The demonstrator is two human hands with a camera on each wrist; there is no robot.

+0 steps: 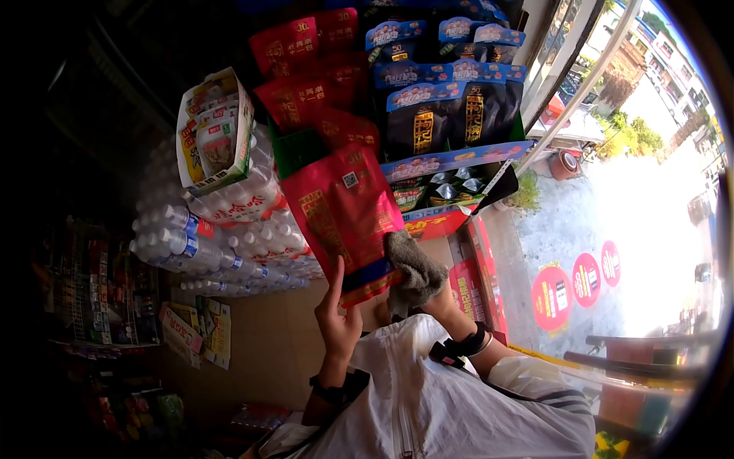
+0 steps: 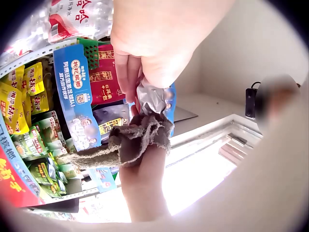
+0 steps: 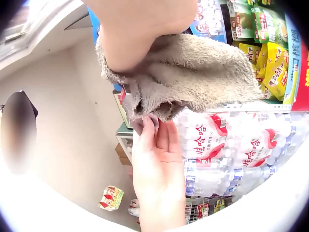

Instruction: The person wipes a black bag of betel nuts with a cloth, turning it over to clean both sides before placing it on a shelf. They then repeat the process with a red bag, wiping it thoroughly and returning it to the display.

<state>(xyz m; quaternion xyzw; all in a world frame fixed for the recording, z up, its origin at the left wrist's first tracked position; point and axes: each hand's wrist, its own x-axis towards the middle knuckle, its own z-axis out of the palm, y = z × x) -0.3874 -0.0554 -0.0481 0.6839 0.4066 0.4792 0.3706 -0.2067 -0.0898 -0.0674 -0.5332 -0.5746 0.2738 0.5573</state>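
Note:
A red pouch (image 1: 344, 210) with gold print is held up between both hands, its lower end nearest the body. My left hand (image 1: 339, 325) (image 2: 159, 38) (image 3: 159, 179) pinches the pouch's edge between thumb and fingers. A grey-brown rag (image 1: 413, 264) (image 2: 130, 142) (image 3: 198, 72) covers much of my right hand (image 1: 443, 302) (image 2: 145, 186) (image 3: 140, 29), which grips it against the pouch's other side. The rag hides most of the right fingers. Silvery wrapping (image 2: 151, 99) shows between the hands in the left wrist view.
Beyond the pouch stands a display rack with red pouches (image 1: 287, 46) and dark pouches (image 1: 424, 126). To its left, an open carton (image 1: 183, 145) sits on stacked packs of water bottles (image 1: 172, 241). A bright doorway lies at the right.

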